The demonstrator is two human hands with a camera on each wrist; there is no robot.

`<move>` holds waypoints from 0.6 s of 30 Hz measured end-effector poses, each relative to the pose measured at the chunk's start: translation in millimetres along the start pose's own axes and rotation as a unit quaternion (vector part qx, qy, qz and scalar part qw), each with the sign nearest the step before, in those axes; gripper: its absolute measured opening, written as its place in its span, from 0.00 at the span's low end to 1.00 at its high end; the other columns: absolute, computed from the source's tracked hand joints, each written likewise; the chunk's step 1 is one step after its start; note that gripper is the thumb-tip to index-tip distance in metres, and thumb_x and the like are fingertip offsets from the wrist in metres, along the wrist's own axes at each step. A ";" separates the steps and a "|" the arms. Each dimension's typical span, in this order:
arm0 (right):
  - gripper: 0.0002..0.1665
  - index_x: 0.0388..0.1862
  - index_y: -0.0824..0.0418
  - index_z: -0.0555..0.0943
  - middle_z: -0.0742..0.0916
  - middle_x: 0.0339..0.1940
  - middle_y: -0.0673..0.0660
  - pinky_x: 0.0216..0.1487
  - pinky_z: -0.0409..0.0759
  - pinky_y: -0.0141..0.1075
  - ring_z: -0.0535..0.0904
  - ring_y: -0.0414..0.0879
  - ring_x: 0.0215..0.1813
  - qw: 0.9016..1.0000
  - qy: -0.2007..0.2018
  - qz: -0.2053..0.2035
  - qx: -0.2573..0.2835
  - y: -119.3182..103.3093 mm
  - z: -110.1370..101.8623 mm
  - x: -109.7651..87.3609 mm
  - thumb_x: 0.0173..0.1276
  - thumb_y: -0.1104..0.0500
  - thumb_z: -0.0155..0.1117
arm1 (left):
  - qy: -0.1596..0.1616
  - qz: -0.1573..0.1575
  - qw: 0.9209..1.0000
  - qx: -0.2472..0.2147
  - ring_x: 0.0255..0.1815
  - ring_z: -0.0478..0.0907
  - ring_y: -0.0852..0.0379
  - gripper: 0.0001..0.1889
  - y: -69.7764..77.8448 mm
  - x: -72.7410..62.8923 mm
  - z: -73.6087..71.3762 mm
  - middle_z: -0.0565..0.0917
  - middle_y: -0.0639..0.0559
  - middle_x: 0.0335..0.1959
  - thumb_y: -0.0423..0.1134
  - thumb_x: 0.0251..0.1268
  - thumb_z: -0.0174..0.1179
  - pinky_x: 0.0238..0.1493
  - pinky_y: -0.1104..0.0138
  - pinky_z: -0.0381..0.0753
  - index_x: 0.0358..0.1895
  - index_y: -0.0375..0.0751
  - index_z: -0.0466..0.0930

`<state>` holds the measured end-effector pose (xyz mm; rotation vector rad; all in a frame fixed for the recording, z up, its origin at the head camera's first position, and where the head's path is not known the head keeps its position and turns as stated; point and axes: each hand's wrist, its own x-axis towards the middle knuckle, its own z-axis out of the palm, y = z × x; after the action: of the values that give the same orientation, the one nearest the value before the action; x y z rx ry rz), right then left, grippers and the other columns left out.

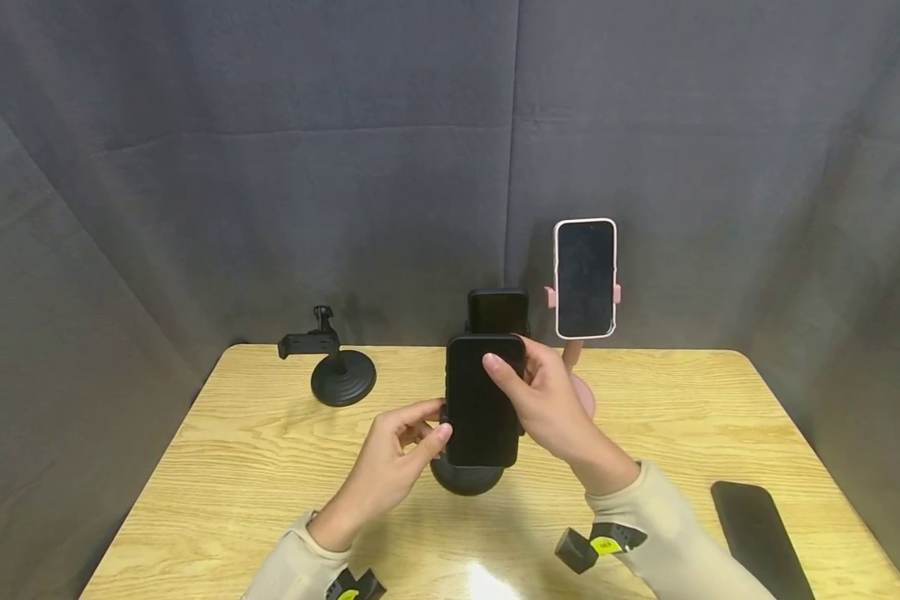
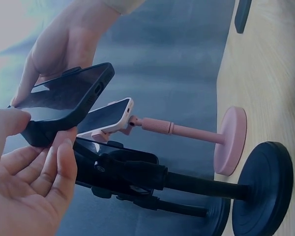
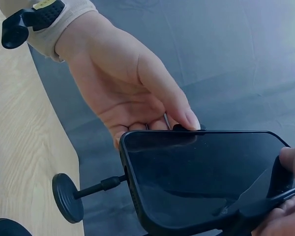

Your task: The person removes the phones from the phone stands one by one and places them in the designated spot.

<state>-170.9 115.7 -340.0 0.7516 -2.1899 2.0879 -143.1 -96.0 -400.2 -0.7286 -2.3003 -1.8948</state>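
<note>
While the left hand (image 1: pixel 390 454) and right hand (image 1: pixel 555 408) grip its long sides, the black phone (image 1: pixel 480 404) stands upright, facing the person (image 1: pixel 671 533).

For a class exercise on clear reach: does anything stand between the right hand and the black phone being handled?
Nothing visible does: the right hand grips the black phone directly. A second upright phone shows behind it, not between them.

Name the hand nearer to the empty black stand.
Left. The left hand is in front and to the right of the empty black stand, touching the front phone; the right hand is farther right, gripping that phone's right side.
</note>
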 end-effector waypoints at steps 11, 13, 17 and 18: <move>0.16 0.57 0.72 0.78 0.88 0.47 0.71 0.42 0.90 0.43 0.91 0.42 0.41 1.000 0.008 0.002 -0.002 -0.7 1.4 -0.1 0.77 0.63 0.58 | 0.041 0.002 0.998 0.043 0.31 0.82 0.65 0.15 3.7 0.8 8.0 0.89 0.43 0.48 0.37 0.73 0.62 0.35 0.70 0.82 0.58 0.38 0.83; 0.16 0.57 0.72 0.77 0.88 0.47 0.71 0.43 0.90 0.43 0.91 0.42 0.41 1.000 0.009 0.001 0.000 -0.7 1.5 0.0 0.77 0.63 0.58 | 0.053 0.001 0.997 0.055 0.30 0.81 0.66 0.14 4.9 0.5 9.6 0.90 0.44 0.45 0.37 0.72 0.62 0.32 0.71 0.81 0.57 0.38 0.84; 0.16 0.58 0.72 0.77 0.88 0.49 0.72 0.43 0.90 0.43 0.91 0.42 0.42 1.000 0.011 0.000 0.004 -0.7 1.8 0.2 0.77 0.63 0.58 | 0.074 0.003 0.995 0.072 0.29 0.79 0.66 0.12 6.0 -0.4 12.8 0.89 0.46 0.37 0.37 0.72 0.63 0.28 0.73 0.77 0.54 0.38 0.85; 0.16 0.58 0.72 0.77 0.87 0.49 0.73 0.43 0.90 0.43 0.91 0.42 0.42 1.000 0.012 0.001 0.004 -0.6 1.9 0.2 0.77 0.63 0.58 | 0.077 0.005 0.994 0.074 0.28 0.79 0.66 0.12 6.3 -0.6 13.5 0.89 0.46 0.37 0.37 0.72 0.63 0.28 0.73 0.77 0.53 0.38 0.85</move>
<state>-170.3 113.8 -339.6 0.7225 -2.1722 2.0958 -136.8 -82.7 -397.9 -0.5553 -2.3045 -1.6881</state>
